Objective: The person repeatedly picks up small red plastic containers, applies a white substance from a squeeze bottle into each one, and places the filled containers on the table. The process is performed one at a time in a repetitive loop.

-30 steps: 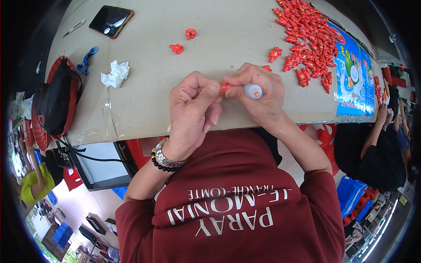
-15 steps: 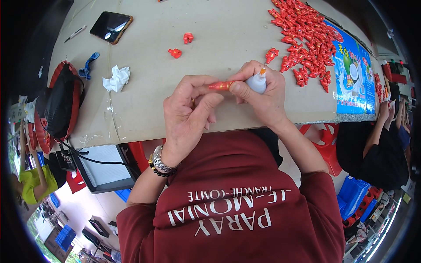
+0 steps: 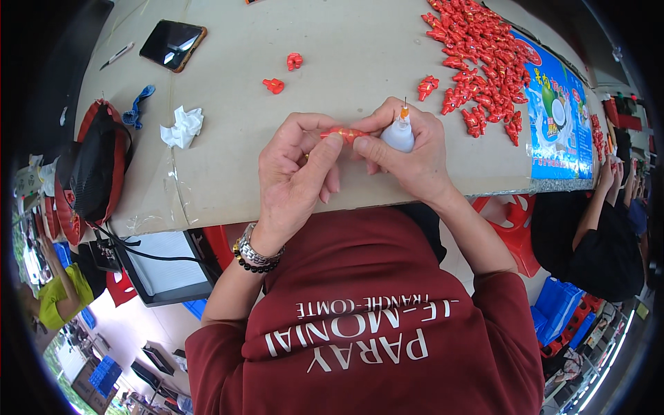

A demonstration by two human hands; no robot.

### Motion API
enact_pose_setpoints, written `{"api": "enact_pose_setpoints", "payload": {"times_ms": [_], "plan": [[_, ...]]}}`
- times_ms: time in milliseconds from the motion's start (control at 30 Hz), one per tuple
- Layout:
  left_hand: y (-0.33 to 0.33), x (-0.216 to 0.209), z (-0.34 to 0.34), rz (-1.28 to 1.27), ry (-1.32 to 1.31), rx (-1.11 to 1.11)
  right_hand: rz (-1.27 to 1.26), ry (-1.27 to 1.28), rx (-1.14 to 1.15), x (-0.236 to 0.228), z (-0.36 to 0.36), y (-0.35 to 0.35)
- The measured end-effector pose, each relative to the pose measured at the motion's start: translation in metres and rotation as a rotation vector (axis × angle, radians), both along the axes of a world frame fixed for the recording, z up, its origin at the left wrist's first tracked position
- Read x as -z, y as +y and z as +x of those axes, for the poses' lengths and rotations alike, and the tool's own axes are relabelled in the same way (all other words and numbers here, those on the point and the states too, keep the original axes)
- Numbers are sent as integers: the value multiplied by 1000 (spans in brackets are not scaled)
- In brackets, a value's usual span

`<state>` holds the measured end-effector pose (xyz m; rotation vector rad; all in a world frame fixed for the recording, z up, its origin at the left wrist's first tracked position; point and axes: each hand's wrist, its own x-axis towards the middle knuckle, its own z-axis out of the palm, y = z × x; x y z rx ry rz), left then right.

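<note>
Between my hands, above the table's near part, is a small glossy red figurine (image 3: 344,132) with gold marks. My left hand (image 3: 290,176) pinches one end of it with thumb and forefinger. At the other end, the thumb and forefinger of my right hand (image 3: 420,160) press on it. My right hand also keeps a small white squeeze bottle (image 3: 399,136) in its palm, its orange neck and thin needle tip pointing up and away. Parts of the figurine are hidden by my fingers. Nearby, a single red figurine (image 3: 428,86) lies just beyond my right hand.
A large heap of red figurines (image 3: 487,66) covers the table's far right, beside a blue printed sheet (image 3: 557,114). Two red pieces (image 3: 294,61) lie mid-table. At left are a phone (image 3: 172,45), a pen (image 3: 117,55), crumpled tissue (image 3: 183,127) and a black-red bag (image 3: 104,162).
My right hand has shifted slightly left and turned, so the bottle stands more upright. My left thumb now lies over the figurine's left end.
</note>
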<state>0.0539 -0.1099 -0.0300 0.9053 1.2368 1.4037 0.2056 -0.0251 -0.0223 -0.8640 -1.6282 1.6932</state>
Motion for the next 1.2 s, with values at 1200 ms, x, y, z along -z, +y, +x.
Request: {"api": "enact_pose_setpoints", "payload": {"times_ms": [1200], "plan": [[-2, 8, -3, 68, -200, 0, -43, -129, -40, -15, -8, 1]]}}
